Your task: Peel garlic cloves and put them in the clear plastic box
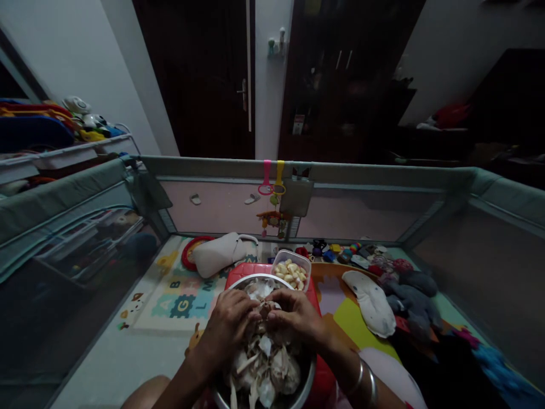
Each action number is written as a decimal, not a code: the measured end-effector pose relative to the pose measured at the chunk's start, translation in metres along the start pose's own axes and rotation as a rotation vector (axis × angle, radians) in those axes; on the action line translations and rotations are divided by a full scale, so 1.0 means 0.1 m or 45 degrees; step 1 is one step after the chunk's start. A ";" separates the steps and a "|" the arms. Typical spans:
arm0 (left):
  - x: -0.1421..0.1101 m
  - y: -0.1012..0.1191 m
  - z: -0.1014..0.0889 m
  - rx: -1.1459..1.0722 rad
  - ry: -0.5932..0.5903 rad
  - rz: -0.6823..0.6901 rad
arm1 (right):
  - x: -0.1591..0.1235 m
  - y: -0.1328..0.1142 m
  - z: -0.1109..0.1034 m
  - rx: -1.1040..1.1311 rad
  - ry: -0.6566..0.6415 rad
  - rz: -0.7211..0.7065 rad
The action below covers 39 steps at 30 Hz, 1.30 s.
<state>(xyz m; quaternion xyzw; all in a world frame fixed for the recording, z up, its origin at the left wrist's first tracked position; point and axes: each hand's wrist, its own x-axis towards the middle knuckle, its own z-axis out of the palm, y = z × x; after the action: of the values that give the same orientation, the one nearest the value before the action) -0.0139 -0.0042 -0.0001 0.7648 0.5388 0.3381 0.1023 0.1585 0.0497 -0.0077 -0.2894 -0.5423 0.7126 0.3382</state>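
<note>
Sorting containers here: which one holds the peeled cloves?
The small clear plastic tub, beyond the steel bowl; the bowl holds papery skins and unpeeled garlic.

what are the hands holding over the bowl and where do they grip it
Both the left hand and right hand pinch a small garlic piece by its ends, above the bowl.

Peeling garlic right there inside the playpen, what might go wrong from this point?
The steel bowl sits on a red stool, heaped with skins; both hands, left hand and right hand, work one clove above it, so papery peels may drift onto the play mat.

The small tub of peeled cloves stands near the stool's far edge; a nudge could tip it off.

The room is dim, so dropped bits may go unseen.
</note>
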 end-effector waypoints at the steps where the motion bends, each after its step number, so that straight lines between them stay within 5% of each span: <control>1: 0.00 0.02 0.00 0.009 0.018 0.009 | 0.00 0.02 0.00 -0.054 0.006 -0.027; 7: 0.02 0.08 -0.01 0.069 0.032 0.048 | 0.00 0.10 0.01 -0.297 0.137 -0.127; 21: 0.02 0.08 0.01 -0.051 0.064 -0.032 | 0.00 -0.04 0.08 0.196 0.116 -0.027; 30: 0.02 0.08 0.05 -0.312 0.033 0.022 | -0.02 -0.06 0.09 0.051 0.088 -0.081; 39: 0.03 0.17 0.03 -0.426 0.115 0.047 | -0.07 -0.01 0.16 0.036 0.233 -0.188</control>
<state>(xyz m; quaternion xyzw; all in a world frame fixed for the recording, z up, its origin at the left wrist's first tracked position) 0.0010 -0.0073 0.0081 0.7308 0.4651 0.4590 0.1975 0.1508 0.0353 -0.0024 -0.3078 -0.5190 0.6637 0.4421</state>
